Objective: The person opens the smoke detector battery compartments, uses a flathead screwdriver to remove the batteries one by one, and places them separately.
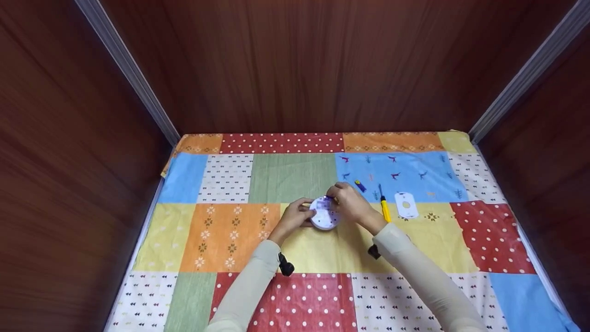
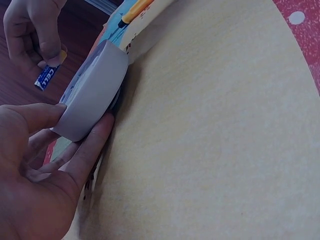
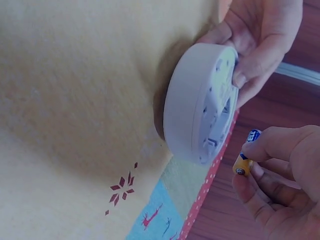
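Note:
A round white plastic device (image 1: 325, 220) sits at the middle of the table, its hollowed battery compartment facing up. My left hand (image 1: 291, 220) grips it by the left rim, thumb on the top face and fingers at the side and underneath in the left wrist view. Over the device's far right side, my right hand (image 1: 354, 205) pinches a small blue and yellow battery (image 3: 244, 161) between thumb and fingers. The right wrist view has this battery just apart from the compartment, one end towards the camera.
Another blue and yellow battery (image 1: 360, 186) lies beyond my right hand. To the right are a yellow-handled screwdriver (image 1: 386, 210) and a white cover plate (image 1: 401, 210) with rounded ends. A patchwork cloth (image 1: 286, 299) covers the table, with brown wood-grain panels (image 1: 295, 69) around it.

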Demonstrator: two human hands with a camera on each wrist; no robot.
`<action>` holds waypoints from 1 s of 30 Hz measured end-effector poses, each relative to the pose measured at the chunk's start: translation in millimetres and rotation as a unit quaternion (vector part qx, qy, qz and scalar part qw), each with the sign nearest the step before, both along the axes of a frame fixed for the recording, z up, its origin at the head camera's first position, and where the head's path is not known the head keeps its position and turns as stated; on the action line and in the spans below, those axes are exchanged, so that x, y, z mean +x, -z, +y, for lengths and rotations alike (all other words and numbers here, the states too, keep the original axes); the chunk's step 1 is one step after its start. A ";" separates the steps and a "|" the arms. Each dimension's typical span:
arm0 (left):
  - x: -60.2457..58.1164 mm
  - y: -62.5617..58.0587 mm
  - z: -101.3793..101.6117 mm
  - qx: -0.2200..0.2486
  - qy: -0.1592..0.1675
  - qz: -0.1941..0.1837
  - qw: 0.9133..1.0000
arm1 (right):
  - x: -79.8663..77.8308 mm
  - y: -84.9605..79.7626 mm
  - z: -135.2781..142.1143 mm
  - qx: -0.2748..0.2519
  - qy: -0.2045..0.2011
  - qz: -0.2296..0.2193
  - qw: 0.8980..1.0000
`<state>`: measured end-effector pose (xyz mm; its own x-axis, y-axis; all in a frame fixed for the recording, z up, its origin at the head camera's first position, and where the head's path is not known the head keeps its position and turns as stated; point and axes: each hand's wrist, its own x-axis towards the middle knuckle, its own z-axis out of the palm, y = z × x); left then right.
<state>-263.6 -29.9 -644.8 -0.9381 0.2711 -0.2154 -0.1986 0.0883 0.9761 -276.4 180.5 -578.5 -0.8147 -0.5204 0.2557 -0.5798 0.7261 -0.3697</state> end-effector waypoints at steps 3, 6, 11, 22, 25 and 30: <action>0.3 -0.5 -0.1 -0.001 0.001 0.000 1.000 | -1.6 -1.7 1.8 -0.007 -0.005 0.011 1.000; 0.2 -0.7 -0.1 0.000 -0.001 0.000 1.000 | -3.1 -3.2 3.6 -0.014 -0.007 0.020 1.000; -0.4 -0.7 -0.2 0.001 -0.003 -0.003 1.000 | -6.0 -7.0 6.8 -0.018 0.001 0.026 0.999; -1.6 2.1 -1.3 0.003 -0.005 -0.012 1.000 | -15.7 -11.8 17.3 -0.019 0.028 0.014 0.999; -1.3 2.2 -1.5 0.002 -0.004 -0.012 1.000 | -18.1 -12.1 19.7 -0.031 0.034 0.015 0.999; -1.4 2.4 -1.9 0.001 0.002 -0.008 1.000 | -23.2 -11.1 24.7 -0.039 0.049 0.020 0.998</action>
<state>-265.0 -31.8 -647.3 -0.9337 0.2748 -0.2294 -0.2131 0.0881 0.9730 -299.6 205.2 -567.5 -0.8488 -0.4168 0.3253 -0.5233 0.7500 -0.4045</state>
